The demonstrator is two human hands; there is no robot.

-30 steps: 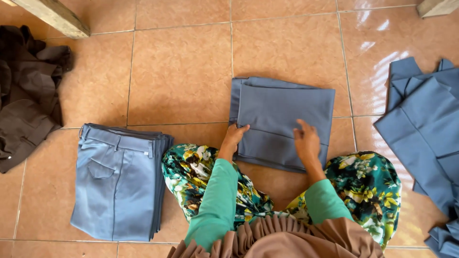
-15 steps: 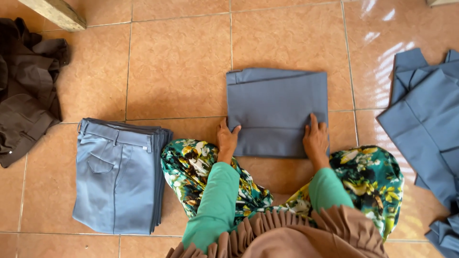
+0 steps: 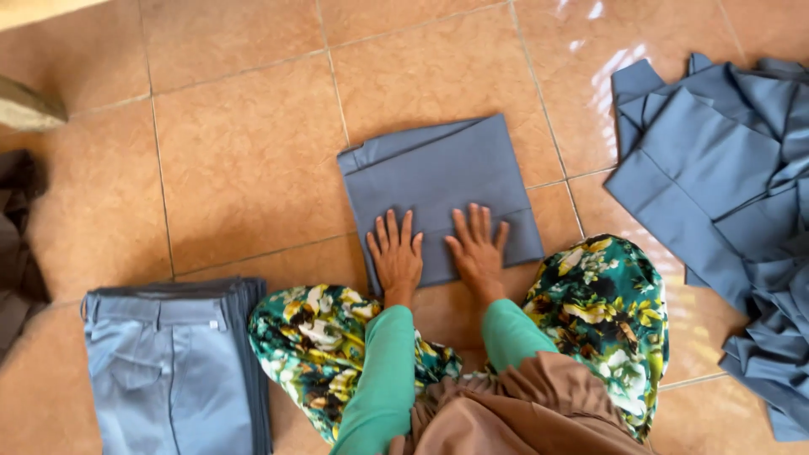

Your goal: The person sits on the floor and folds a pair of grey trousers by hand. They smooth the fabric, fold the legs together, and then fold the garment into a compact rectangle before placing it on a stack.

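Left hand [image 3: 396, 257] and right hand [image 3: 477, 247] laid flat, fingers spread wide, palms pressed on near edge of folded grey-blue cloth square [image 3: 438, 190] at frame centre, nothing gripped. Stack of folded blue-grey trousers [image 3: 168, 371] seen lower left; loose blue-grey garment heap [image 3: 725, 194] at right, on orange floor tiles [image 3: 244, 152].

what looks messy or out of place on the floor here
The blue-grey garments at the right lie in a loose, rumpled heap, unlike the neat stack of trousers at lower left. The folded piece under the left hand and right hand sits slightly askew to the tile lines.
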